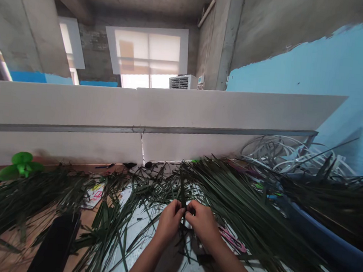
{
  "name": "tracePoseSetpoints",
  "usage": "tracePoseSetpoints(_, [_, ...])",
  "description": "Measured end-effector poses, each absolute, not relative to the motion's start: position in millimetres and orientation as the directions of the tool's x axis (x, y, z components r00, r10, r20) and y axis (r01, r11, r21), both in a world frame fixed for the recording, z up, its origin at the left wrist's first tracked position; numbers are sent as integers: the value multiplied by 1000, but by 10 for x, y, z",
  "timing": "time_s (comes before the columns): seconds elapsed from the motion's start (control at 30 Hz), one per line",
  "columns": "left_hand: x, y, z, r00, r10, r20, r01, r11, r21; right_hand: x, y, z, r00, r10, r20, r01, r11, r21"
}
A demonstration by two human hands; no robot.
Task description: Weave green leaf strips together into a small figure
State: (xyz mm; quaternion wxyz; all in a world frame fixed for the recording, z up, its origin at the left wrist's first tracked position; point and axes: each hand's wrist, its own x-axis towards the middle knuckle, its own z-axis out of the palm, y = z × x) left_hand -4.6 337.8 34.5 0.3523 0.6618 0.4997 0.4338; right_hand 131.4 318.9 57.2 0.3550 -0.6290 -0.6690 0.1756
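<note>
Left hand (169,222) and right hand (201,223) are clenched together over a white sheet (135,238) near the bench's (85,225) front edge, fingertips (183,209) pinching narrow green leaf strips (182,196). Work held in the pinch is mostly hidden, so can't tell how far it's formed. No finished piece visible. Left to use: a large loose leaf pile (241,210) across the right side, another spread (24,202) toward the left edge. Farther out: green plastic piece (21,165) at back-left, tangled pale strips (282,156) at back-right corner, white partition (74,113) along the back edge.
</note>
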Motion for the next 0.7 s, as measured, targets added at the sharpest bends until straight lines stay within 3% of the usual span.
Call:
tracePoseSetpoints(0.43, [-58,3448,252,148,967,209,287,-244,926,1321,3220,550,78,962,262,687,139,-714])
tracePoseSetpoints(0.7, [20,3382,282,174,956,238,235,-275,932,1537,3381,426,114,961,253,535,155,-830])
